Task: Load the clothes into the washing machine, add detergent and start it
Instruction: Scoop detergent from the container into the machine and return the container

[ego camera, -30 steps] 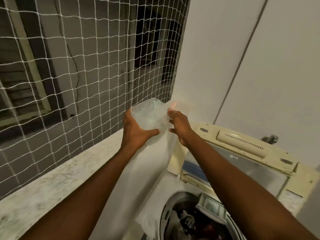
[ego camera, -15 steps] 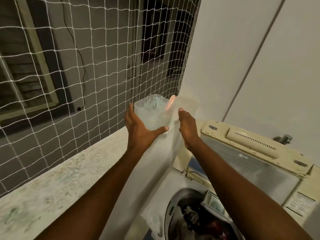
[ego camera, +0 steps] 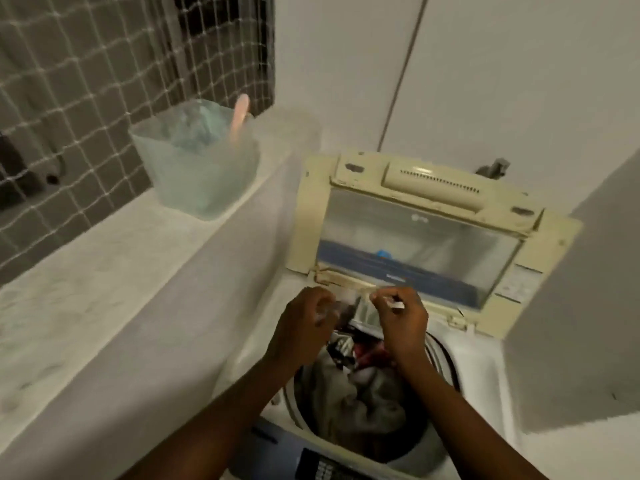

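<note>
The top-loading washing machine (ego camera: 485,368) has its cream lid (ego camera: 415,233) standing open. Grey and dark red clothes (ego camera: 363,393) fill the drum. Both hands are held over the back of the drum, fingers pinched. My left hand (ego camera: 304,327) and my right hand (ego camera: 403,323) seem to grip the two ends of a small translucent packet (ego camera: 343,304); a white scrap shows at the right fingertips. Blur hides its details. A clear detergent tub (ego camera: 197,174) with a pink scoop handle (ego camera: 240,114) stands on the ledge to the left, apart from both hands.
A pale stone ledge (ego camera: 86,289) runs along the left under a white safety net (ego camera: 69,81). A tap (ego camera: 495,166) sticks out behind the lid. A grey wall (ego camera: 571,323) closes in on the right. The dark control panel (ego camera: 329,467) lies at the machine's front edge.
The clear tub was held up in both hands; now it stands on the ledge. Both hands have dropped over the drum and pinch a small packet. My view has tilted down.
</note>
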